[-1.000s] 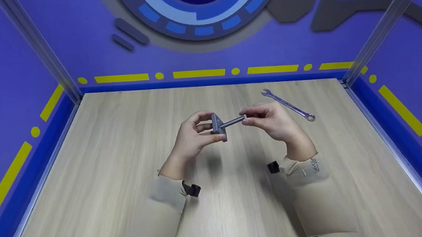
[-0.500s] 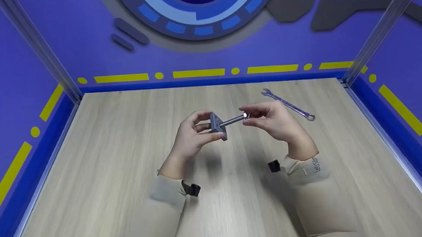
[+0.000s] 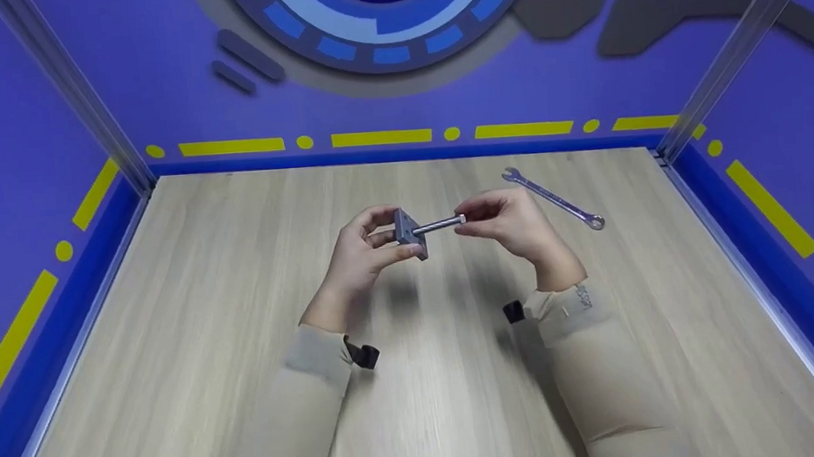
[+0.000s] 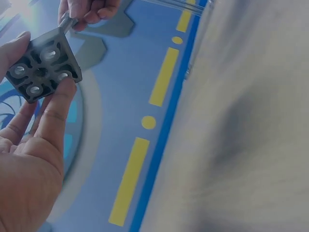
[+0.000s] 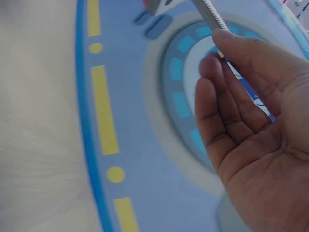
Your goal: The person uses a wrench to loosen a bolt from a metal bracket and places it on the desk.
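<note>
My left hand [image 3: 356,253] holds a small square grey plate [image 3: 406,230] by its edges, above the table. Several round holes pierce the plate [image 4: 30,73], whose ribbed face shows in the left wrist view. A long metal bolt [image 3: 437,225] sticks out from the plate's other side, towards the right. My right hand [image 3: 512,229] pinches the bolt's far end between thumb and fingertips. Thread shows on the bolt [image 5: 211,14] in the right wrist view, near the right thumb. How deep the bolt sits in the plate is hidden.
A combination wrench [image 3: 553,199] lies slantwise on the wooden table [image 3: 203,310], beyond the right hand. Blue panels [image 3: 369,111] with yellow marks wall in the table at the back and both sides.
Both hands have shifted slightly left with the plate and bolt. The right fingers, loosened round the bolt's end half a second ago, have drawn together on it. The head view has tilted slightly.
</note>
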`<state>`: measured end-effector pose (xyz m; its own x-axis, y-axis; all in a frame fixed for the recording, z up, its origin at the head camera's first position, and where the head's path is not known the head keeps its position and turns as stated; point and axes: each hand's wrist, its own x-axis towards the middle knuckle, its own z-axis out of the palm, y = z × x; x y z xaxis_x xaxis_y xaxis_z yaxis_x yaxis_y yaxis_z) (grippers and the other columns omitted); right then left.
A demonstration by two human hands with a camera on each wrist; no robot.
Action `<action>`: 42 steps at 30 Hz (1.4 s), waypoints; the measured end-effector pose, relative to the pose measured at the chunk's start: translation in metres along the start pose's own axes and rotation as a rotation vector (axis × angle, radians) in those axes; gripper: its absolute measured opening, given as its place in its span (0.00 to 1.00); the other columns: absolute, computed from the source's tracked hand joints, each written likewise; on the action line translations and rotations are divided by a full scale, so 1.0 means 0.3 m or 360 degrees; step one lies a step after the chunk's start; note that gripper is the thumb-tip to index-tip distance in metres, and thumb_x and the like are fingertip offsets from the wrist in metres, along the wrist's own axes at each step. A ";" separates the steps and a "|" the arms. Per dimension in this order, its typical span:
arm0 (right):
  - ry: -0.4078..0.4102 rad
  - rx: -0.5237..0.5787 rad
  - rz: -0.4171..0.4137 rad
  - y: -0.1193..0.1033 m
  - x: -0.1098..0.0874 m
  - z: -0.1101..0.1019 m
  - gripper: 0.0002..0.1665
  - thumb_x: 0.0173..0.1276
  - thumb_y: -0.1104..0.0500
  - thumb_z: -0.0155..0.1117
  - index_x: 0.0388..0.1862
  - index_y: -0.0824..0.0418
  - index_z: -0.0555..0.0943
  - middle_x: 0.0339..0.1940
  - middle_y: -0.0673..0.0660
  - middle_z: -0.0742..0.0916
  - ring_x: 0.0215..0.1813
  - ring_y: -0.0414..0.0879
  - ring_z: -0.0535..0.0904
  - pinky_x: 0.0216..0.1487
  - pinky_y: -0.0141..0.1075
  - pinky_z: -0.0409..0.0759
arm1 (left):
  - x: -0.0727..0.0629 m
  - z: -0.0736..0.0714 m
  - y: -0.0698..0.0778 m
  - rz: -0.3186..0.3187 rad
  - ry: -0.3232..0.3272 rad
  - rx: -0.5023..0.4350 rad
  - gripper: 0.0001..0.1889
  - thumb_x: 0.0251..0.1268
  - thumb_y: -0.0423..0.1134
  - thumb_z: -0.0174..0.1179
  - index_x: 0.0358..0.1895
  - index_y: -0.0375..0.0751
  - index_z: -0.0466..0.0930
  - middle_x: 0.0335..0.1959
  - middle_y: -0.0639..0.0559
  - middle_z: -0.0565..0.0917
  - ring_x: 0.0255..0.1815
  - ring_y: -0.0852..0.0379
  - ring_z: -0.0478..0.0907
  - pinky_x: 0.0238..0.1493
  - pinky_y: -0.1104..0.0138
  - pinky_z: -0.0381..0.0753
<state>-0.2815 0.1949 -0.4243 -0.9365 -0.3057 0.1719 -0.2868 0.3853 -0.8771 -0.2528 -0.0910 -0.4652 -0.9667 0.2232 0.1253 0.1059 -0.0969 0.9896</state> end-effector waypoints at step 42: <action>-0.0127 -0.0509 0.0477 0.238 0.063 0.073 0.16 0.59 0.66 0.90 0.46 0.61 0.96 0.46 0.59 0.97 0.46 0.48 0.88 0.45 0.32 0.84 | 0.080 -0.208 -0.159 -0.0362 -0.0168 0.0835 0.39 0.58 0.34 0.88 0.72 0.43 0.77 0.72 0.40 0.84 0.72 0.42 0.83 0.81 0.47 0.78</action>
<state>-0.3153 0.1976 -0.4935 -0.9729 -0.2007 -0.1149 -0.0647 0.7132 -0.6980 -0.2957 -0.1414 -0.5136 -0.9531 0.2801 -0.1151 0.0254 0.4527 0.8913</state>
